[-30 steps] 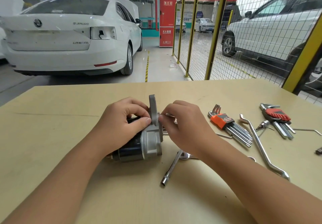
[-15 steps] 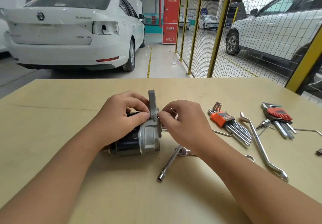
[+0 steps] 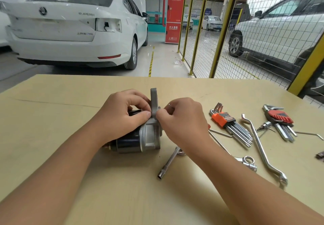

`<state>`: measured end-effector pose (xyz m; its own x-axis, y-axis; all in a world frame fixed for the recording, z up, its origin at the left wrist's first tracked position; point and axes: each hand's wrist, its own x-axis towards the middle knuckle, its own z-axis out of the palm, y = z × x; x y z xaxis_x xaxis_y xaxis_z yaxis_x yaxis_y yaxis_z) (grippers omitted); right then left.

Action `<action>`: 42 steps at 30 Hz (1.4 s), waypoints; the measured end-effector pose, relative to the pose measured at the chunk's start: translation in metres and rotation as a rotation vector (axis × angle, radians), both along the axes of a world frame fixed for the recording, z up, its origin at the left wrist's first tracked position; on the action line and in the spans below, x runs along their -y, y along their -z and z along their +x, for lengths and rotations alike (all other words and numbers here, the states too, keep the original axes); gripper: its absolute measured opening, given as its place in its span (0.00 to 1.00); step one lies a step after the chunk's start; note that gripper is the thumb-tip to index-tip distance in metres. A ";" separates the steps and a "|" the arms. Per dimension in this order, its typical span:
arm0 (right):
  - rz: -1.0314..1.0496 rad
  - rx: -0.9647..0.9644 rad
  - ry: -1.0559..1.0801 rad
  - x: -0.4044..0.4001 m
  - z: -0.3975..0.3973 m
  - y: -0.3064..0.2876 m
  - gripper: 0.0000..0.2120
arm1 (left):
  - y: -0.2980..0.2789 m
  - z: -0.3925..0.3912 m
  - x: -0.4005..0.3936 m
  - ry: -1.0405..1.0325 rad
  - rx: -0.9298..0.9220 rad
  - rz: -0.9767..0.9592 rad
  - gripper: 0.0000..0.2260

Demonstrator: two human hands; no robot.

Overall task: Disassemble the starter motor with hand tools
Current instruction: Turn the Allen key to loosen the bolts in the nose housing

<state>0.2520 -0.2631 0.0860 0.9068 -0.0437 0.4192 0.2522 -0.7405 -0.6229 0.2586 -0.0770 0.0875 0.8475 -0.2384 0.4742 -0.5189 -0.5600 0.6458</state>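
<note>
Workshop bay w/ a tan table (image 3: 52,137) up front; the starter motor (image 3: 140,137) lies on its side near the table's middle, black body to the left, silver nose housing w/ its upright mounting flange (image 3: 154,100) to the right. Left hand (image 3: 121,118) is wrapped over the body, thumb against the flange, probably to stop it rolling while the other hand works. Right hand (image 3: 182,118) has fingertips pinched at the flange's right face, on something small; prob a bolt or stud, can't tell which, it's hidden. No tool in either hand.

Socket wrench (image 3: 169,163) lies just in front of the motor, close enough to grab again. Further right: orange hex key set (image 3: 229,123), long offset ring spanner (image 3: 263,149), red hex key set (image 3: 280,119).

Behind: white sedan (image 3: 70,26), yellow mesh fence (image 3: 219,32), red fire cabinet (image 3: 174,16).
</note>
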 end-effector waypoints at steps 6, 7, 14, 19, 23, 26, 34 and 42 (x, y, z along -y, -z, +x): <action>-0.016 0.031 -0.006 0.001 -0.001 0.002 0.15 | 0.001 0.000 -0.001 -0.026 0.027 0.004 0.05; -0.018 0.034 -0.003 0.001 -0.001 0.002 0.15 | 0.001 0.001 -0.001 -0.022 0.013 -0.005 0.05; 0.070 0.008 -0.097 0.010 0.004 0.006 0.20 | -0.002 0.001 0.000 -0.003 -0.050 -0.017 0.13; 0.050 -0.010 -0.179 0.018 0.007 0.009 0.19 | -0.003 -0.002 0.001 -0.022 -0.016 -0.030 0.13; 0.160 -0.048 -0.188 0.017 0.008 0.010 0.14 | -0.001 -0.003 -0.001 -0.006 -0.016 -0.053 0.11; 0.176 -0.037 -0.223 0.015 0.004 0.010 0.10 | 0.001 -0.003 -0.003 0.004 -0.024 -0.061 0.09; 0.059 0.059 -0.216 0.017 0.002 0.011 0.11 | 0.003 -0.004 -0.002 0.016 -0.009 -0.089 0.03; 0.157 0.022 -0.248 0.019 0.003 0.013 0.06 | 0.004 -0.005 0.000 -0.018 0.014 -0.055 0.10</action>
<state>0.2549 -0.2822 0.0734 0.8888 0.1118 0.4445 0.4280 -0.5496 -0.7175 0.2540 -0.0767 0.0839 0.8447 -0.1963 0.4980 -0.5181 -0.5333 0.6687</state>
